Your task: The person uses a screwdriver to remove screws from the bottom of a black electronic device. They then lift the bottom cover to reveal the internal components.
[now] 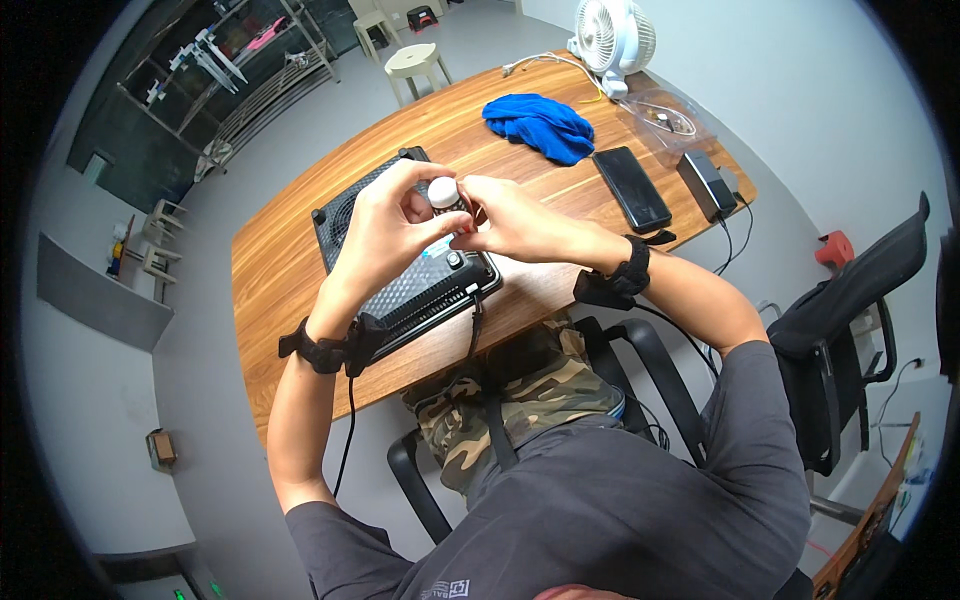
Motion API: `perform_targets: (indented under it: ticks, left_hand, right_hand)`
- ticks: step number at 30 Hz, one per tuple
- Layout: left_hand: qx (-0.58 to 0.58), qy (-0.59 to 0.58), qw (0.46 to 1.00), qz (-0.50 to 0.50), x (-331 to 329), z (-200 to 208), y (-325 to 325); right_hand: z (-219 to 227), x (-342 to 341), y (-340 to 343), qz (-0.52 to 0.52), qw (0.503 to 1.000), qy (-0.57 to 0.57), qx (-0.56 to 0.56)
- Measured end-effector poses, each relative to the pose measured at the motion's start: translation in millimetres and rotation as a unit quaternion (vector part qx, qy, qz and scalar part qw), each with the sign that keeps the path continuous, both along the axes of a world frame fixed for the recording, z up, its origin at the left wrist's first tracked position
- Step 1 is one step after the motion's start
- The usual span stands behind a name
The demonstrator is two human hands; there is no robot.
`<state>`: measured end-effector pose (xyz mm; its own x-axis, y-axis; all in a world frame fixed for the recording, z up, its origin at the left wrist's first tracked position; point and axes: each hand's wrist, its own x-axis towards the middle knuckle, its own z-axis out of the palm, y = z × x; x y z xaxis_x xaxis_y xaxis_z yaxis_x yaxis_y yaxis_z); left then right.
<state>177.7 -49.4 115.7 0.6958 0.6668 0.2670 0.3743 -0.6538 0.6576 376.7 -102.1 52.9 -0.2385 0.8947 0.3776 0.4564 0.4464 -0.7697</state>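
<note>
Both my hands are raised over the near middle of the wooden table, with a small bottle [444,193] between them. The bottle has a white cap and a dark body with a bit of red, mostly covered by fingers. My left hand [392,222] curls around its left side, thumb across the lower part. From the right, my right hand [512,217] grips it with thumb and fingers. Below them lies a black laptop cooling pad [408,292] with a mesh surface and a round fan area. Black straps circle both wrists.
A blue cloth [540,127], a black smartphone [632,190] and a black power adapter [706,186] lie on the table's right half. A white fan [612,45] and a clear plastic bag [668,122] are at the far right corner. Cables run from both wrists. A black chair [835,335] stands right.
</note>
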Motion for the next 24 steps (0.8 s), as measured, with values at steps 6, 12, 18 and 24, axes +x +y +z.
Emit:
perform_targets:
  ticks: [6, 12, 18, 24]
  left_hand:
    - [-0.144, -0.115, 0.983, 0.017, -40, -26, 22]
    - [-0.064, 0.039, 0.997, 0.012, -82, -52, 20]
    - [-0.101, 0.031, 0.993, 0.049, -125, -67, 13]
    - [-0.133, 0.006, 0.986, 0.102, -170, -76, 4]
  right_hand:
    - [16, -2, 10, 0.009, 0.999, 0.032, 0.016]
    - [29, -38, 36, 0.033, 0.994, 0.099, 0.012]
    - [36, -92, 46, 0.077, 0.990, 0.120, -0.016]
    - [36, -141, 56, 0.101, 0.992, 0.076, 0.003]
